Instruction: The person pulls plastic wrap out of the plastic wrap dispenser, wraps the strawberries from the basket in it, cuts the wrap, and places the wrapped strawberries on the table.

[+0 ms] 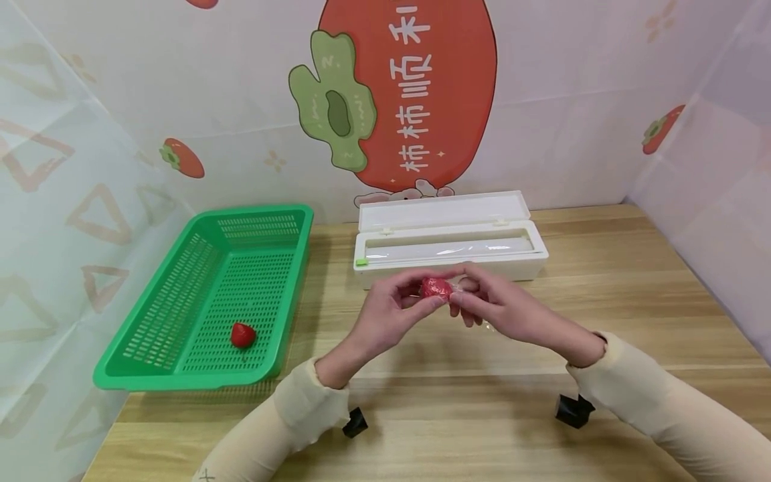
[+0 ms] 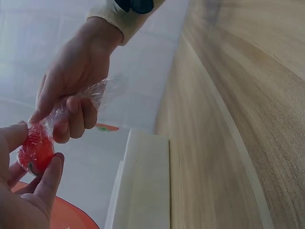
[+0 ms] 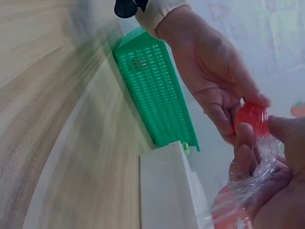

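A red strawberry, wrapped in clear cling film, is held up above the table between both hands. My left hand pinches it between thumb and fingers; a bit of green shows at its lower end in the left wrist view. From the fruit's other end the gathered cling film trails out. My right hand grips that gathered film close to the strawberry, its fingers curled round it and the thumb near the fruit. Loose film hangs past the right fingers in the right wrist view.
Behind the hands stands a white cling film box, lid raised, with a roll inside. To the left, a green basket holds another red strawberry. Printed cloth walls border the wooden table at the back and sides.
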Tool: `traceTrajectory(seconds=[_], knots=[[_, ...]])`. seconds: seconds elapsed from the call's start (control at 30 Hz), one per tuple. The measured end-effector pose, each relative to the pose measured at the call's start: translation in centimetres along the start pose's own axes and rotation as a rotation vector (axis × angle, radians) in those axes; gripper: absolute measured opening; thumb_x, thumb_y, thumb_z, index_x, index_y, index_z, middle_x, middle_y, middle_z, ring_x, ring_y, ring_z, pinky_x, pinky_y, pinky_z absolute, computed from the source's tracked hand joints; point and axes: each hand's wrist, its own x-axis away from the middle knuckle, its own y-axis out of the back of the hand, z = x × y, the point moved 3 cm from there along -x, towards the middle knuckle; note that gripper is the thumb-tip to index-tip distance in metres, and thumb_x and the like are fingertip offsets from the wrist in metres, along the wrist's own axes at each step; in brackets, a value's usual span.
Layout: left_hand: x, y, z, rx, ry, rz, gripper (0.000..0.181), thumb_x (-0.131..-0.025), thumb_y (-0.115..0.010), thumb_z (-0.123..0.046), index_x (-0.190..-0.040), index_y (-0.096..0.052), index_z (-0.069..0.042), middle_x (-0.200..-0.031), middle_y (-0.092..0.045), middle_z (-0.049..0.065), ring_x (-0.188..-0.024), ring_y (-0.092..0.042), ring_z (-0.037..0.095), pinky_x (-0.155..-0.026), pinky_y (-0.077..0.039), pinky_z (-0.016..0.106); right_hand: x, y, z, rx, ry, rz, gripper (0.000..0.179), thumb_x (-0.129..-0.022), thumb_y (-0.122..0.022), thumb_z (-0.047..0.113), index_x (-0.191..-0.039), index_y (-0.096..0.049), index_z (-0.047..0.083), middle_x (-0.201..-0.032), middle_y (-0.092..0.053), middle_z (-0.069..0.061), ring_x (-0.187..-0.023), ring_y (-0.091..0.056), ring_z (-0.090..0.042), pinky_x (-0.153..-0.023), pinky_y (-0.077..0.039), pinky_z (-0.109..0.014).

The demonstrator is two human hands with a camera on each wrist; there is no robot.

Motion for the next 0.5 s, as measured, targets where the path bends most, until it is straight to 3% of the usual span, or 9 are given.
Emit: traceTrajectory(seconds=[0.1, 0.2, 0.4, 0.5], knots=[[0.08, 0.12, 0.04, 0.052, 0.026, -0.005, 0.036, -0.089, -0.073, -0.014, -0.124, -0.065, -0.008, -0.114, -0.069, 0.011, -0.098, -0.068, 0.016, -0.086, -0.059, 0.027, 0.01, 0.33, -0.39, -0.102, 0.007, -0.055, 0.015, -0.098, -0.060, 0.010, -0.109, -0.054, 0.003, -0.081, -0.069, -0.005, -0.061, -0.062, -0.018, -0.055, -0.054, -0.029], [0.13, 0.14, -0.11, 0.100, 0.045, 0.005, 0.034, -0.090, -0.072, -0.012, -0.123, -0.065, -0.008, -0.115, -0.068, 0.013, -0.098, -0.068, 0.016, -0.088, -0.058, 0.028, 0.00, 0.62, -0.53, -0.133, 0.053, -0.094, 0.009, -0.094, -0.064, 0.007, -0.097, -0.056, 0.003, -0.079, -0.070, -0.004, -0.057, -0.063, -0.018, -0.052, -0.055, -0.031], [0.01, 0.03, -0.56, 0.184, 0.087, 0.019, 0.034, -0.091, -0.071, -0.011, -0.124, -0.064, -0.005, -0.116, -0.068, 0.015, -0.097, -0.068, 0.014, -0.088, -0.058, 0.027, -0.06, 0.91, -0.70, -0.237, 0.138, -0.081, 0.007, -0.094, -0.063, 0.002, -0.094, -0.056, 0.002, -0.078, -0.070, -0.003, -0.057, -0.062, -0.017, -0.049, -0.052, -0.030], [-0.07, 0.07, -0.64, 0.230, 0.102, 0.015, 0.034, -0.092, -0.069, -0.010, -0.125, -0.063, -0.004, -0.117, -0.066, 0.016, -0.099, -0.067, 0.014, -0.089, -0.057, 0.026, -0.08, 1.02, -0.85, -0.295, 0.150, -0.055, 0.007, -0.095, -0.060, 0.000, -0.097, -0.054, 0.002, -0.082, -0.071, -0.005, -0.064, -0.064, -0.014, -0.053, -0.054, -0.031]])
